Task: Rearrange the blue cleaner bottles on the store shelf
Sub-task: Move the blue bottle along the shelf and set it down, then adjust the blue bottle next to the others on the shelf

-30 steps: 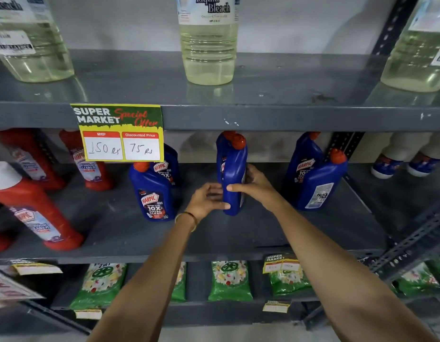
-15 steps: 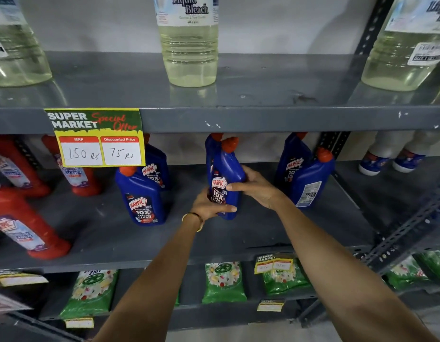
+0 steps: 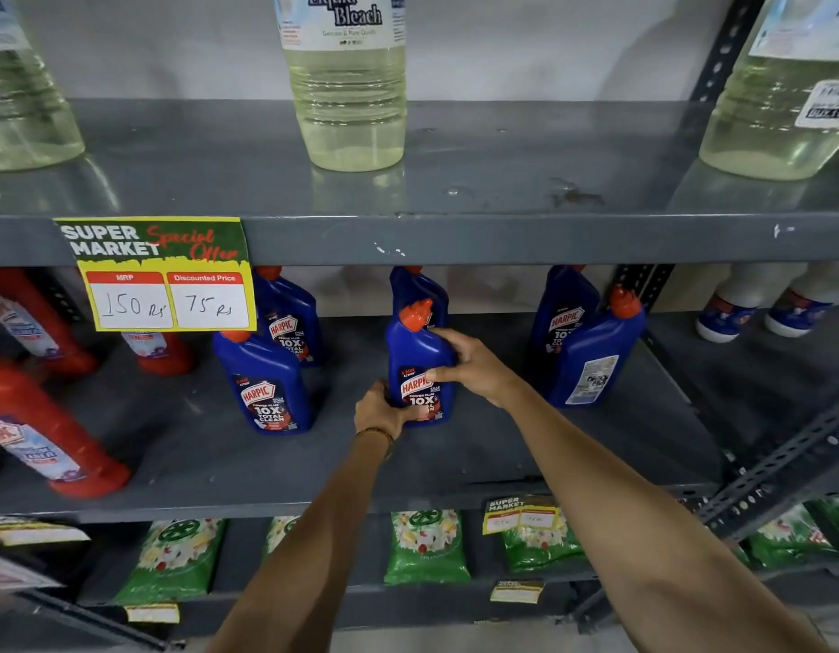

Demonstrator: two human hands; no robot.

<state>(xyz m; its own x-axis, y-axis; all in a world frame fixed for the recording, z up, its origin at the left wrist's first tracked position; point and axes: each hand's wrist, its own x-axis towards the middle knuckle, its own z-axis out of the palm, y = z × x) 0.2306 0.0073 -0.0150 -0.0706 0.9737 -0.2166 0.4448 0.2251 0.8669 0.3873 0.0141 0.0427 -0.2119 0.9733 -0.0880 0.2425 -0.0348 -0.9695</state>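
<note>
On the middle shelf [image 3: 455, 468] stand several blue cleaner bottles with orange caps, in three pairs. The front middle bottle [image 3: 415, 355] stands upright with its label facing me. My left hand [image 3: 379, 412] grips its lower left corner and my right hand [image 3: 469, 365] wraps its right side. A second blue bottle [image 3: 415, 287] stands right behind it. To the left stand a front bottle [image 3: 264, 384] and a rear one [image 3: 290, 315]. On the right, the front bottle [image 3: 596, 360] shows its back label, with another [image 3: 563, 308] behind.
Red bottles [image 3: 45, 435] stand at the left of the same shelf, white bottles [image 3: 737, 304] at the far right. Large bleach bottles [image 3: 346, 87] sit on the shelf above. A yellow price tag [image 3: 158, 275] hangs from its edge. Green packets [image 3: 427, 544] lie below.
The middle bottle was side-on a second ago; both hands have turned it so its label faces me, and it now rests on the shelf.
</note>
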